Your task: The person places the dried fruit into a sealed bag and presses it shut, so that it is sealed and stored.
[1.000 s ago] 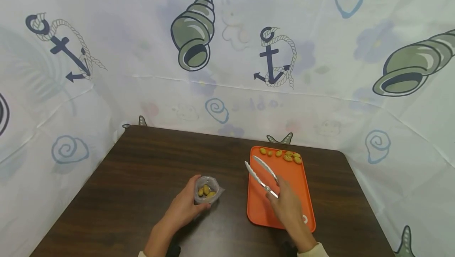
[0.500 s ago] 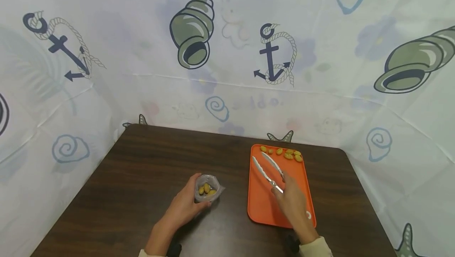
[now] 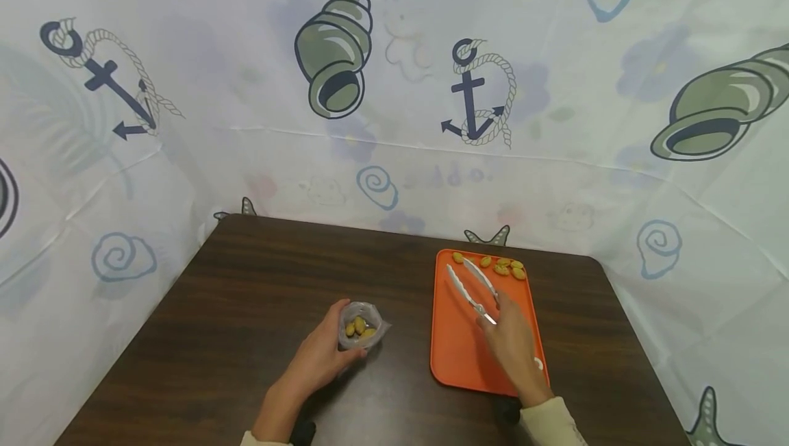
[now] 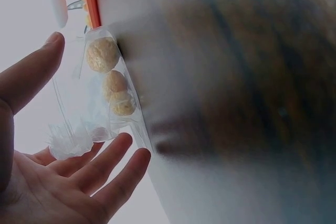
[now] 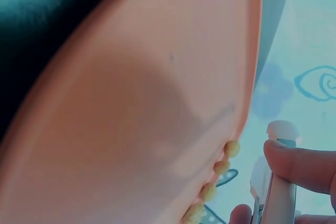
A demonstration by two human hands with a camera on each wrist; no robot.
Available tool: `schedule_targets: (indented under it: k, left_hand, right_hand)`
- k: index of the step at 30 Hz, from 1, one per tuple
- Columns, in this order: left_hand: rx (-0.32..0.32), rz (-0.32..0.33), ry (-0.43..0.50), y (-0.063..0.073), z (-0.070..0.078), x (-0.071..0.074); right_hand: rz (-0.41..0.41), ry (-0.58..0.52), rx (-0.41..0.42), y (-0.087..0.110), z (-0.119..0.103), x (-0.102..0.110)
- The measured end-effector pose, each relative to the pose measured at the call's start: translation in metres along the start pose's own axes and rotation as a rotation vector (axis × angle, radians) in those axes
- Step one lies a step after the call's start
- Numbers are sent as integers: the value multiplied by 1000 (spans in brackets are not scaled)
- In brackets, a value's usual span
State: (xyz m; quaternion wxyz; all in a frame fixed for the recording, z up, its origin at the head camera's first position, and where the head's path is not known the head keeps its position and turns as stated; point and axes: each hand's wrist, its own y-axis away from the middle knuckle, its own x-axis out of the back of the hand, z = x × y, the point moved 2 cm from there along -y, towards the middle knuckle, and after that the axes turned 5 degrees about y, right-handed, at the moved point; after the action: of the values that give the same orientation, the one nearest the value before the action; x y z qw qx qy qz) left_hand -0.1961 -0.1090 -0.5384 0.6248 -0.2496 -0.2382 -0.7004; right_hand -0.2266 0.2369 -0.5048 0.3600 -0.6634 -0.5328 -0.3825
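My left hand (image 3: 317, 362) holds a clear plastic bag (image 3: 380, 331) around its side, with its mouth facing up. Inside the bag lie several yellow-brown, nugget-like food pieces (image 3: 359, 325); the left wrist view shows them low in the bag (image 4: 113, 72). With thumb and fingers, my right hand (image 3: 514, 343) grips metal tongs (image 3: 474, 307) above an orange tray (image 3: 459, 360). The tongs' arms are spread apart, their tips close by more of the same pieces (image 3: 502, 270) along the tray's far edge. Nothing is between the tips.
The tray lies on the right side of a dark wood table (image 3: 265, 275). Behind and beside the table hangs a white cloth (image 3: 246, 90) printed with shells and anchors. A white ring (image 3: 539, 364) shows beside my right wrist.
My right hand has carried the tongs forward and to the right, toward the pieces at the tray's far edge. My left hand and the bag have stayed nearly still.
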Motion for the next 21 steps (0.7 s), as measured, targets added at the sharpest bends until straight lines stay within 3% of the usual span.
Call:
schedule_targets:
  k: [5, 21]
  left_hand:
    - [-3, 5, 1, -1, -1, 0]
    - [-7, 8, 6, -3, -2, -1]
  right_hand:
    - [-24, 15, -24, -5, 2, 2]
    - [-2, 57, 8, -26, 4, -1]
